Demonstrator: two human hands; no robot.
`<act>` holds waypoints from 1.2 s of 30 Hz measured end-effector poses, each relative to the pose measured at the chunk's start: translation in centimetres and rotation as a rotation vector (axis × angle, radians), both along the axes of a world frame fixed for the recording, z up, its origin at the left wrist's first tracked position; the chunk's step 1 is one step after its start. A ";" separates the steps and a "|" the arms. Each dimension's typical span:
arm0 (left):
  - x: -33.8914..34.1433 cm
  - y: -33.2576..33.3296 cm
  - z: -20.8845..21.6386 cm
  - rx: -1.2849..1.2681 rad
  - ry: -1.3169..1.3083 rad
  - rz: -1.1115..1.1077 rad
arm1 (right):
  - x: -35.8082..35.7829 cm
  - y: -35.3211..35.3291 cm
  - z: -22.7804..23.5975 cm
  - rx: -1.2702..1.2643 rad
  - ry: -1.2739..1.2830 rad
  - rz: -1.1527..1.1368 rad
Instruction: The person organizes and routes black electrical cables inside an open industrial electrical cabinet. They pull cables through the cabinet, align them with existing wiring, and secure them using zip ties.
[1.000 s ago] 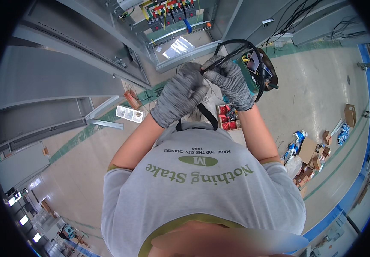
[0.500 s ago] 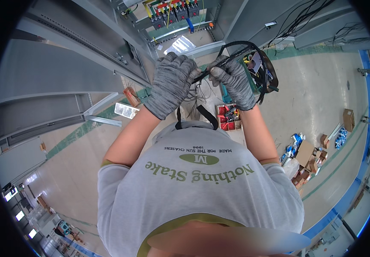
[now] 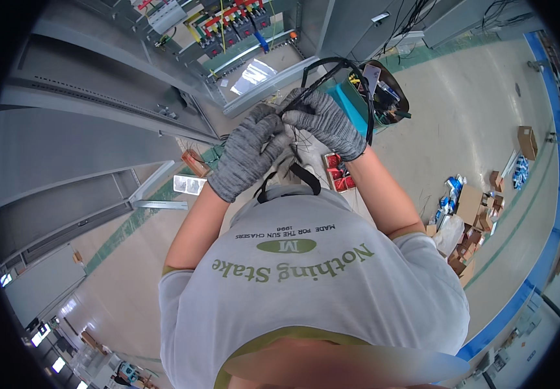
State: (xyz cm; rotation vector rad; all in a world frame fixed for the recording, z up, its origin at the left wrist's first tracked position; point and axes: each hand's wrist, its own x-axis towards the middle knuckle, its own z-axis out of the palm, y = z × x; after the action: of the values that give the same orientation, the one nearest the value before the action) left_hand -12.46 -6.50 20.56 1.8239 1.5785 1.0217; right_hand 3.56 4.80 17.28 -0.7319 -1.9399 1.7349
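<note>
Left hand (image 3: 246, 155) neared right hand (image 3: 329, 123) at cable (image 3: 319, 83), open floor (image 3: 452, 123) edging bin (image 3: 403, 94).

The left hand (image 3: 247, 152) and right hand (image 3: 328, 123) are gloved in streaked grey, the cable (image 3: 321, 82) is coloured black, the pale-grey shirt (image 3: 319, 301) is trimmed olive, and the beige floor (image 3: 449, 120) is striped green and blue.

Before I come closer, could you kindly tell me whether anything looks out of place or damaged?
Yes: on the floor to the right, cardboard boxes and pale plastic lie in a jumbled heap, which looks untidy. The black cable in the gloved right hand shows no obvious damage, though its gripped part is hidden.
</note>
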 end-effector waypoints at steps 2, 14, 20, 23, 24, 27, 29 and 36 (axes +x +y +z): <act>-0.4 0.0 -0.7 0.089 -0.166 -0.014 | 0.1 0.0 -0.1 -0.074 0.130 -0.001; -1.2 1.3 1.6 0.068 0.221 0.070 | 0.6 -0.1 1.1 -0.221 0.177 -0.018; 0.5 0.0 2.5 0.197 0.574 0.227 | 0.6 0.0 0.5 -0.229 0.130 -0.038; 1.5 -1.3 -0.3 0.101 0.101 0.184 | 0.3 -0.1 0.2 -0.146 0.139 -0.060; 1.4 -1.7 -1.3 0.011 0.041 0.161 | 0.2 -0.2 0.1 -0.155 0.180 -0.080; 1.2 -2.0 -1.9 -0.147 -0.003 0.085 | 0.4 0.1 0.5 -0.126 0.155 -0.058; 1.0 -1.3 -0.9 -0.087 0.145 0.040 | 0.6 -0.2 2.4 -0.056 0.152 0.009; 0.1 -1.1 -1.5 0.021 -0.061 0.096 | 0.0 -0.3 0.1 -0.117 0.178 0.034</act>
State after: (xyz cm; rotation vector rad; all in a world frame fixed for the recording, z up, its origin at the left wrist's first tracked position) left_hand -12.39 -7.63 19.05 1.7289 1.6381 1.1302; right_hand 3.58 4.52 17.39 -0.5654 -1.7546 1.8786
